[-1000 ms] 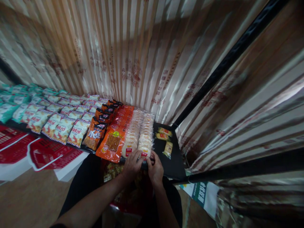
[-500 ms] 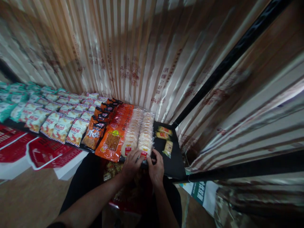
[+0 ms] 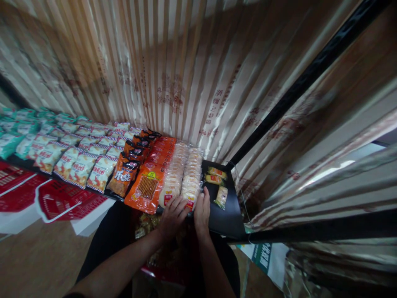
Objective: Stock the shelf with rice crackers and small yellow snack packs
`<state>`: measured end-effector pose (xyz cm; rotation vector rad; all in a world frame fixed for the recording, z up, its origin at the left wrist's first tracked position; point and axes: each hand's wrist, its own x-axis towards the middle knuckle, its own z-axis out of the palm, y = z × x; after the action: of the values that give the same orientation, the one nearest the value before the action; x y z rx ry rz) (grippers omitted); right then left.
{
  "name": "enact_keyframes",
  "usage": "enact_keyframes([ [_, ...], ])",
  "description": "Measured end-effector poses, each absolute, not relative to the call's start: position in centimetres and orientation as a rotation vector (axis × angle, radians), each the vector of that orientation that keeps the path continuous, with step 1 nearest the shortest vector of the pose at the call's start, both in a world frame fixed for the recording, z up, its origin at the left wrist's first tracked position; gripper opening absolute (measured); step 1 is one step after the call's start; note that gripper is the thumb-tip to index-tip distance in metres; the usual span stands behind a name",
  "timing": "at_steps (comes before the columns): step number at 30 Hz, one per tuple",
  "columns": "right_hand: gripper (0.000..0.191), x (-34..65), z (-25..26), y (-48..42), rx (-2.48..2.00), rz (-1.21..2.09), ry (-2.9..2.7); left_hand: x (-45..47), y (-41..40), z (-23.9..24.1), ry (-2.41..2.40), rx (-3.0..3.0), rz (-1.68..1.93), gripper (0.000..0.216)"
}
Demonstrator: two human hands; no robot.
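Two rows of clear-wrapped round white crackers (image 3: 191, 178) with red labels overlap from back to front on a black shelf (image 3: 225, 219). At the front end of these rows my left hand (image 3: 173, 215) rests with its fingers stretched over the lowest packs. My right hand (image 3: 202, 211) lies along the right side of the right-hand row, fingers straight and upright, touching or nearly touching it. Neither hand visibly grips a pack. To the right lie a few small yellow-wrapped snacks (image 3: 214, 179) and a single pale wrapped bar (image 3: 221, 197).
Left of the crackers are orange stick-snack packs (image 3: 147, 186), dark orange bags (image 3: 123, 176), several white bags (image 3: 101, 171) and green bags (image 3: 10, 142). Red baskets (image 3: 70, 200) stand below. Black posts (image 3: 297, 91) and striped sheeting (image 3: 173, 62) bound the shelf. An open bag (image 3: 149, 236) sits between the legs.
My right hand has straightened from curled fingers at the front corner to lying flat along the row's right side. My left hand stays at the front, barely shifted.
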<state>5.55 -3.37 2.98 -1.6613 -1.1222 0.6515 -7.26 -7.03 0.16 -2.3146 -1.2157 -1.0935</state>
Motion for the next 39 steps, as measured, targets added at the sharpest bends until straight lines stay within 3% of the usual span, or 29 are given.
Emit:
enact_keyframes([
  [21, 0.065, 3.8, 3.9, -3.2, -1.743, 0.621, -1.107, -7.4, -6.7, -0.2, -1.204, -2.354, -1.078, 0.032],
  [30, 0.067, 3.9, 4.1, -5.7, -1.679, 0.43, -1.056, -7.4, -7.3, -0.5, -1.236, -2.291, -1.022, 0.033],
  [39, 0.048, 2.2, 2.3, -13.1, -1.594, 0.353, -0.968, -8.8, -12.9, -2.6, -1.199, -2.641, -0.928, 0.033],
])
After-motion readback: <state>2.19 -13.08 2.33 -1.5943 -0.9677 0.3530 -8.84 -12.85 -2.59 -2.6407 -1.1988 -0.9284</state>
